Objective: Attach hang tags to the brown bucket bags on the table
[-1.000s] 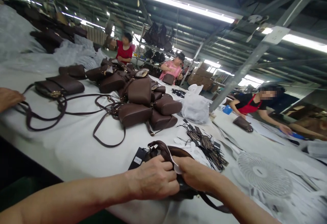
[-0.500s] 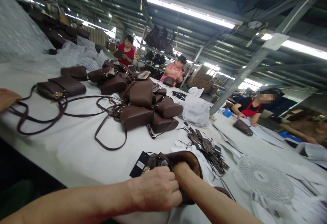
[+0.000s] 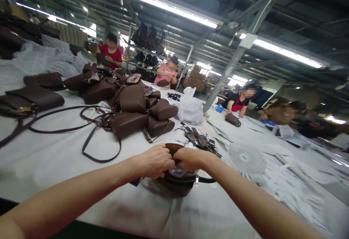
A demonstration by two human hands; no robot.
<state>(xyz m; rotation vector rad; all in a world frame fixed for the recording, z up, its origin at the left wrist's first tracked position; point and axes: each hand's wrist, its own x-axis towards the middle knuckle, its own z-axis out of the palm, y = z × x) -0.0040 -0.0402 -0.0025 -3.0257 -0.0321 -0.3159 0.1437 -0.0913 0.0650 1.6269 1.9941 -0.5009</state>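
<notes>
An opened brown bag (image 3: pixel 177 188) stands on the white-covered table at the lower middle, its mouth facing up and clear plastic (image 3: pixel 182 171) showing inside. My left hand (image 3: pixel 157 161) is closed at the left side of the opening, its fingertips curled at the rim. Over the opening from the right, my right hand (image 3: pixel 188 158) is closed with fingers bent down into the mouth; what they grip is hidden. A strap with a gold-coloured clasp (image 3: pixel 196 180) comes off the bag's right side. Part of a black tag (image 3: pixel 135 182) shows under my left wrist.
Brown bags (image 3: pixel 132 97) with long straps are piled at the left and centre of the table (image 3: pixel 54 159). Beyond my hands lie dark tags (image 3: pixel 200 139), a plastic bag (image 3: pixel 189 110) and a white fan (image 3: pixel 244 158). Several people work farther back.
My right hand has come up out of the bag's inside to its mouth. My left hand has moved up to the rim. The bag now stands more upright, and the view has swung right.
</notes>
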